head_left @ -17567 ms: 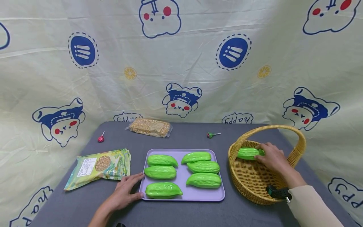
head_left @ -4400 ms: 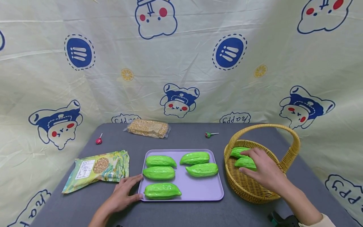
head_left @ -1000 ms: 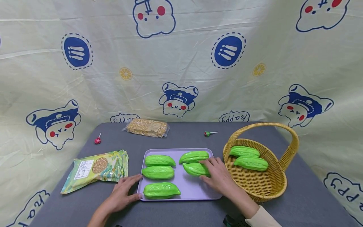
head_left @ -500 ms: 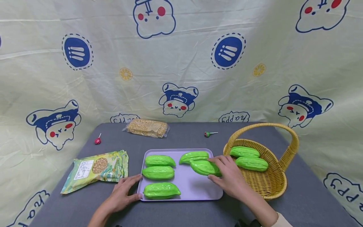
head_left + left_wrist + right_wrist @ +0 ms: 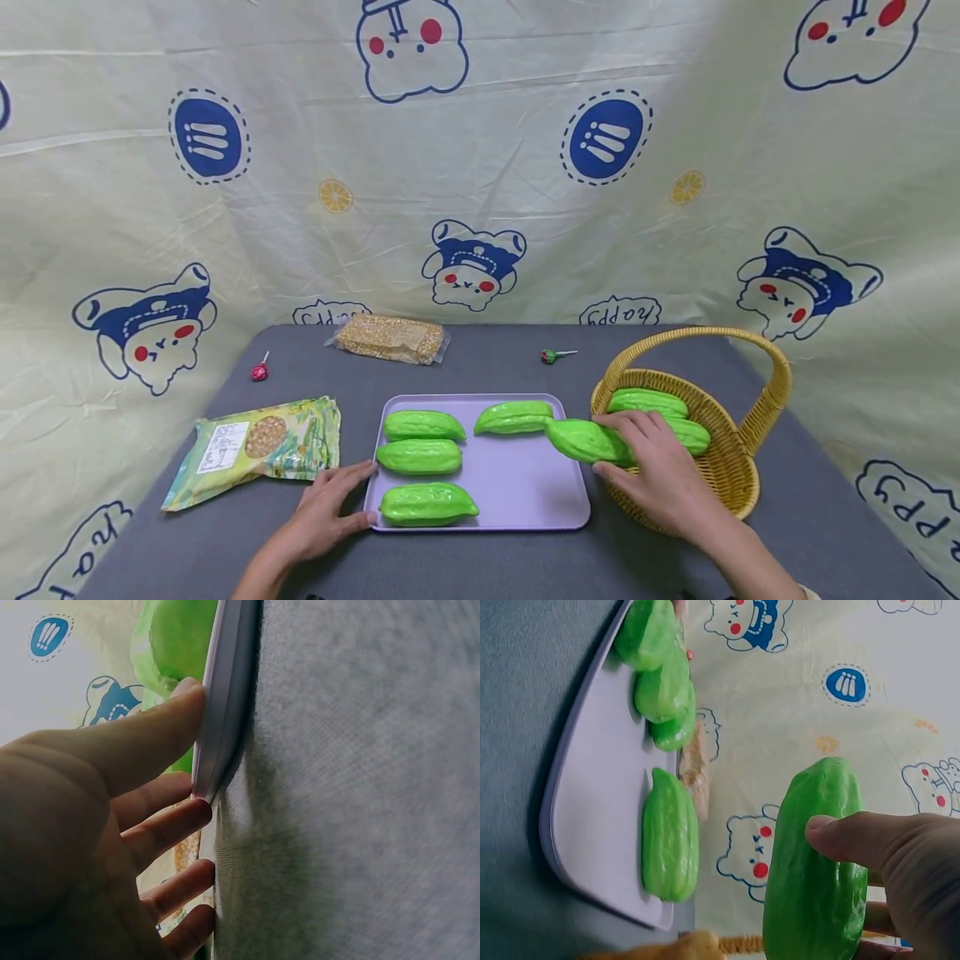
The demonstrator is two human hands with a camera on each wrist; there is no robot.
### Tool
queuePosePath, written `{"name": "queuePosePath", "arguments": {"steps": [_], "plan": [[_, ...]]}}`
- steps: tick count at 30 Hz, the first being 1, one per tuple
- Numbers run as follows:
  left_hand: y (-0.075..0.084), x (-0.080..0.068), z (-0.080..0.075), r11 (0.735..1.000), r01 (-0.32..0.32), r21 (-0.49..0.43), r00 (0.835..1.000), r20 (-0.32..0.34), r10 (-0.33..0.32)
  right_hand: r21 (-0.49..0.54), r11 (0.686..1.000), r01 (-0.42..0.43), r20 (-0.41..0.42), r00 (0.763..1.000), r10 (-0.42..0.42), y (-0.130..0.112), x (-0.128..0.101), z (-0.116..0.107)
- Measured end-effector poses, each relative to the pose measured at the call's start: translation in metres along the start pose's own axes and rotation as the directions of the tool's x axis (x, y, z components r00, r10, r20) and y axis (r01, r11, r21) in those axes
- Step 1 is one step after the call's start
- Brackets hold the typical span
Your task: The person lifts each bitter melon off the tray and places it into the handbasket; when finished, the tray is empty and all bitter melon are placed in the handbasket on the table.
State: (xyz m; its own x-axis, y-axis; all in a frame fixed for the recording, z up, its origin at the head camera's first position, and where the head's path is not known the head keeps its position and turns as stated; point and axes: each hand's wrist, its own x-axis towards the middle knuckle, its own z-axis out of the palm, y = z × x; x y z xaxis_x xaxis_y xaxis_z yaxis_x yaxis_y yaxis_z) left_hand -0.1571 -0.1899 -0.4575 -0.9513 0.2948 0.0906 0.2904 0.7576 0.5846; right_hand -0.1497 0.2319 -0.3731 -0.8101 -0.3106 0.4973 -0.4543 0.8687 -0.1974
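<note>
My right hand (image 5: 662, 471) grips a bright green bitter melon (image 5: 588, 442) in the head view, thumb on one side and fingers on the other. This melon hangs between the purple tray (image 5: 525, 508) and the wicker basket (image 5: 675, 492), overlapping the basket's left rim. Two more melons lie in the basket, the nearer one (image 5: 690, 435) partly hidden by the hand. On the tray, three melons, the front one (image 5: 427, 504) among them, line the left side; a single melon (image 5: 513, 417) sits back right. My left hand (image 5: 326, 508) rests at the tray's left edge, thumb on its rim (image 5: 217, 712).
A yellow-green printed bag (image 5: 258, 446) lies left of the tray. Behind it are a red lollipop (image 5: 259, 371) and a clear bag of grains (image 5: 392, 337). A green lollipop (image 5: 551, 357) lies behind the tray. The basket's tall handle (image 5: 701, 333) arches over it.
The right hand has lifted the bitter melon off the tray's right side and carried it rightward to the basket. Earlier, it set other melons in the basket. The left hand stays put.
</note>
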Motion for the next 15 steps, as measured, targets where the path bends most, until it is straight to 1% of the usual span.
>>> {"name": "queuePosePath", "arguments": {"steps": [3,9,15], "plan": [[0.000,0.000,0.000,1.000,-0.001,0.002,1.000,0.003,0.001,-0.019,1.000,-0.010,-0.009,1.000,0.009,0.004,-0.003,-0.007],[0.000,0.000,0.001,1.000,-0.011,0.004,1.000,-0.010,0.011,-0.059,0.998,-0.012,-0.036,0.999,0.010,0.017,-0.010,-0.017],[-0.001,-0.001,0.001,1.000,-0.025,0.009,0.999,-0.026,0.025,-0.081,0.996,-0.048,-0.044,0.998,0.045,0.029,-0.015,-0.025]]}}
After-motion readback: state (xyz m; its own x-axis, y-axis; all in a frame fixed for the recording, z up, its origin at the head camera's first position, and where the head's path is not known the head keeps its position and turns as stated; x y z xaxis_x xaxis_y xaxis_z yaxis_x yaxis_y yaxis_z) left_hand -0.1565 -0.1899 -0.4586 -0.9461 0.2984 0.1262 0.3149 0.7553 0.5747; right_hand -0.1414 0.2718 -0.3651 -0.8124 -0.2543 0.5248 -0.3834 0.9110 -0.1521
